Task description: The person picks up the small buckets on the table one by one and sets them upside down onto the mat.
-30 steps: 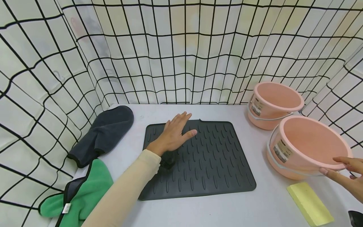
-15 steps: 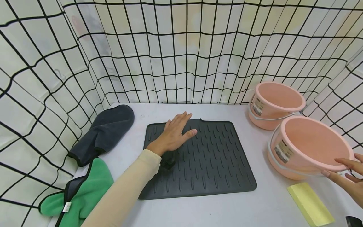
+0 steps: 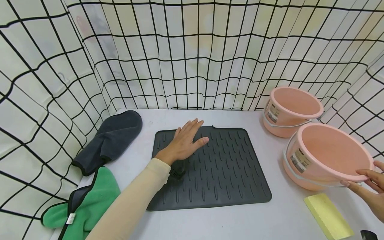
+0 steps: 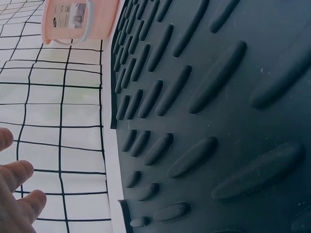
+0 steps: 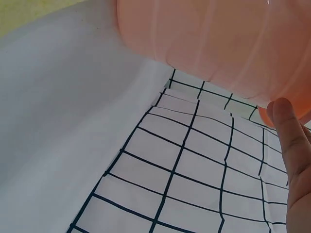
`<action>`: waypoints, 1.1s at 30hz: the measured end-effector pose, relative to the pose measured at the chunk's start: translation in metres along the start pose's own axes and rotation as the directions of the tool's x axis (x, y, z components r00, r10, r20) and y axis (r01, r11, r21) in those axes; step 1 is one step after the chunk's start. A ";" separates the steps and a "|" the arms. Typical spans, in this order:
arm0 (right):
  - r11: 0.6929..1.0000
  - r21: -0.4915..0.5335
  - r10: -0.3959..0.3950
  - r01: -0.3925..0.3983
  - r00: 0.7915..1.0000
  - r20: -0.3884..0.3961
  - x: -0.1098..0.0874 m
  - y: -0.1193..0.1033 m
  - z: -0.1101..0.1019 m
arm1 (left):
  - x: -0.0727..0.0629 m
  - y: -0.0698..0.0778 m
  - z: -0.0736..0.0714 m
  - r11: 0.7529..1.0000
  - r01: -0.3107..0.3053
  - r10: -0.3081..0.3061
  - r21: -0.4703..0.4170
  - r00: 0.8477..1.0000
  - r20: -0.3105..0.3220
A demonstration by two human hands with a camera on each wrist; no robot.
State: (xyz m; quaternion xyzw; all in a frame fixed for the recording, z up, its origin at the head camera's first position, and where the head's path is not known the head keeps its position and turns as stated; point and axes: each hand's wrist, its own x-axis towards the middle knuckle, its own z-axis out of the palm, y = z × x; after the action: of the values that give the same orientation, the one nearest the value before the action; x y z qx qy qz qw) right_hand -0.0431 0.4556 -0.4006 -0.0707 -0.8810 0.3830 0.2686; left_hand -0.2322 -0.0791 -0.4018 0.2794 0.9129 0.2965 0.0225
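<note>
Right hand (image 3: 367, 186) at near right, fingers curled over rim of nearer pink bucket (image 3: 325, 156), thumb under; bucket tilts toward mat, lies left of grip. Left hand (image 3: 183, 141) flat, fingers straight, pressing dark ribbed mat (image 3: 216, 170) at centre. Second bucket (image 3: 292, 110) behind.

Matt dark rubbery mat (image 3: 219, 166) with raised ribs; smooth, slightly glossy pink plastic buckets (image 3: 327, 156); fuzzy grey cloth (image 3: 111, 140) and green cloth (image 3: 90, 203); smooth matt desk (image 3: 240, 223).

Curtained tabletop booth (image 3: 192, 66), cleaning gear
</note>
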 end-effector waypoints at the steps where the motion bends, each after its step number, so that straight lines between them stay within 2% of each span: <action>1: 1.000 0.003 -0.002 0.002 1.000 0.003 0.000 0.000 0.000 | 0.000 0.000 0.000 1.000 0.000 0.000 0.001 1.000 0.000; 9: 0.999 -0.023 -0.025 0.025 1.000 0.008 0.000 0.001 0.000 | 0.000 0.000 0.001 1.000 -0.006 0.006 -0.006 1.000 0.003; 16: 0.999 -0.012 -0.043 0.042 0.997 -0.060 0.000 -0.007 0.003 | -0.001 0.002 0.003 1.000 -0.014 0.014 -0.012 1.000 0.005; 25: 0.989 0.143 -0.025 0.037 0.996 -0.084 -0.001 -0.029 0.007 | -0.003 0.008 0.008 0.998 -0.043 0.043 -0.043 0.999 0.009; 28: 0.987 0.144 -0.058 0.072 0.993 -0.098 -0.001 -0.039 0.011 | -0.003 0.012 0.012 0.997 -0.058 0.059 -0.052 0.998 0.011; 30: 0.976 0.188 -0.096 0.113 0.991 -0.093 -0.002 -0.046 0.014 | -0.003 0.015 0.015 0.997 -0.065 0.066 -0.052 0.998 0.017; 32: 0.950 0.268 -0.144 0.162 0.986 -0.084 -0.003 -0.051 0.018 | -0.003 0.018 0.018 0.996 -0.076 0.077 -0.056 0.997 0.020; 33: 0.916 0.352 -0.176 0.193 0.981 -0.080 -0.004 -0.053 0.020 | -0.003 0.020 0.019 0.995 -0.083 0.084 -0.057 0.996 0.023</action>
State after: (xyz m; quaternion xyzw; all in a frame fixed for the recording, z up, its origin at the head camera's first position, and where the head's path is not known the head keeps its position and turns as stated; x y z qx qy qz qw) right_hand -0.0458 0.4043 -0.3760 0.0539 -0.7926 0.5085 0.3322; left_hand -0.2152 -0.0571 -0.4069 0.3203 0.8914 0.3193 0.0296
